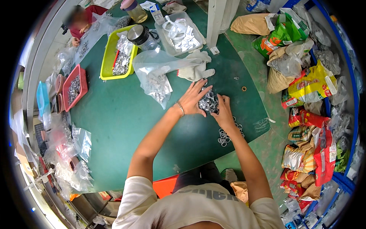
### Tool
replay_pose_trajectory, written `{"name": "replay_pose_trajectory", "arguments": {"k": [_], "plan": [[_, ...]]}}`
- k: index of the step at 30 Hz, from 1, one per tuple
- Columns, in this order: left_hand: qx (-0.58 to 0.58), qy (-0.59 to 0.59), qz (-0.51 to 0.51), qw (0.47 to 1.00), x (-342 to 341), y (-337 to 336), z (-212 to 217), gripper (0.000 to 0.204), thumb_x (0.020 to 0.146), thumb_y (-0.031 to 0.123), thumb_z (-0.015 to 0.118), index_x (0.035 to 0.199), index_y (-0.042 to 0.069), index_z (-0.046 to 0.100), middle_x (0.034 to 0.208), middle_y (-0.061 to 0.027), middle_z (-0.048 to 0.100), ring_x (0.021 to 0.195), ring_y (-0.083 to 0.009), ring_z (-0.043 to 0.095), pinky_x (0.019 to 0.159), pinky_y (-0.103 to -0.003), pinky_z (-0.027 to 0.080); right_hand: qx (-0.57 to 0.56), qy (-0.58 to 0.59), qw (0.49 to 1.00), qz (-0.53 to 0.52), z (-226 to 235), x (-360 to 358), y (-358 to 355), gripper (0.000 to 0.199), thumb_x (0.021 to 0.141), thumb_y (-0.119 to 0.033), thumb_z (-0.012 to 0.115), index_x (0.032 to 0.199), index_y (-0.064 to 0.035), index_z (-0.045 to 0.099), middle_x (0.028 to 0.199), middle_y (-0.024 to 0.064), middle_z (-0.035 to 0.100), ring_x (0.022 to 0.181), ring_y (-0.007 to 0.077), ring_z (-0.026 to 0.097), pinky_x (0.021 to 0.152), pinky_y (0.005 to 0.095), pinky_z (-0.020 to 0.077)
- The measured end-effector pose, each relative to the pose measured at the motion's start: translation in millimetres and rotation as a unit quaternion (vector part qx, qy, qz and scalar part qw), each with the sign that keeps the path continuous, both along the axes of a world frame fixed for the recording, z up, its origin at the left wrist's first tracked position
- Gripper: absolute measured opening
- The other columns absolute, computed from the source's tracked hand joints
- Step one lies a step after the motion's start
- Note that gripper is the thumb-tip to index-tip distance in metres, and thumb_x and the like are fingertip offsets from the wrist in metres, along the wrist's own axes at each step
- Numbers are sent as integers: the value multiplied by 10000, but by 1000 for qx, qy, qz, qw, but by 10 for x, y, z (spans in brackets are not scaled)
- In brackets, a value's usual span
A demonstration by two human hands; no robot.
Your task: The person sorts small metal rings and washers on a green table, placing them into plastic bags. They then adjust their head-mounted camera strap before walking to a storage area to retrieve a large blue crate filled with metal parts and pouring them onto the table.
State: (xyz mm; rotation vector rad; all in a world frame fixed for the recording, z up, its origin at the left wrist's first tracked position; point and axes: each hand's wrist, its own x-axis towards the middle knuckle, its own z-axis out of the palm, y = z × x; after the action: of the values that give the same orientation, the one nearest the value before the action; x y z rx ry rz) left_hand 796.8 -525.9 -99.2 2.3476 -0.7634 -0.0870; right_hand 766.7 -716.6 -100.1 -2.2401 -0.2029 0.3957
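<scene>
2 hands [191, 100] around metal rings [208, 104] on a green table [114, 129]

A small-parts workshop, it seems: metal rings [208, 103] heaped mid-frame on a green tabletop [114, 133], baskets [114, 77] of metal pieces [121, 67] at upper left, bags [310, 86] crowding a blue shelf [344, 182] at right.

Wears a loose, off-white short-slv. T-shirt [183, 204], seen from above, w/ a rounded neckline. Has wide sleeves [138, 191] ending above the elbows, same col. as the rest. Bears dk. grey block lettering [220, 194] in a curved row across the front, upside down from this angle. Sports a thin, silver-col. bracelet [180, 108] at the L wrist; has bare hands [193, 100]. Dressed below in dk. trousers [200, 175], only partly visible, approx. navy/blk.
</scene>
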Motion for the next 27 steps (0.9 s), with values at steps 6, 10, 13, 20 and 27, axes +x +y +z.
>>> {"name": "replay_pose_trajectory", "arguments": {"k": [6,10,13,20,27], "plan": [[-35,10,-58,998,89,-9,-56,1008,461,361,808,1319,100,347,1311,-180,343,1219,-350,329,1021,-478,269,-16,-68,996,48,34,12,-59,808,598,57,730,1291,-24,323,1173,141,360,893,262,495,791,319,457],[-43,4,-65,997,140,5,-53,952,493,393,790,1296,88,380,1262,-172,382,1186,-350,362,986,-469,297,4,-32,998,48,-61,38,-88,780,594,14,747,1268,-23,357,1172,131,368,945,301,508,792,357,459],[-15,-53,-63,997,136,23,-28,869,543,435,760,1260,81,421,1198,-168,428,1162,-355,385,963,-457,317,-33,-25,998,47,68,52,-35,738,609,-51,756,1239,0,375,1173,155,368,1001,350,498,799,394,459],[21,-81,-79,993,113,67,-175,598,628,356,720,1132,97,529,1066,-99,502,1007,-270,472,808,-382,386,-72,-93,991,71,30,70,-46,663,639,-153,755,1200,-35,421,1104,141,406,939,356,522,736,415,466],[28,-119,-94,988,18,85,-268,402,679,213,662,1048,98,552,989,-73,525,892,-234,508,733,-341,400,-81,-109,987,85,94,76,9,613,643,-196,750,1163,-67,452,1055,128,427,890,337,532,696,399,473]]}}
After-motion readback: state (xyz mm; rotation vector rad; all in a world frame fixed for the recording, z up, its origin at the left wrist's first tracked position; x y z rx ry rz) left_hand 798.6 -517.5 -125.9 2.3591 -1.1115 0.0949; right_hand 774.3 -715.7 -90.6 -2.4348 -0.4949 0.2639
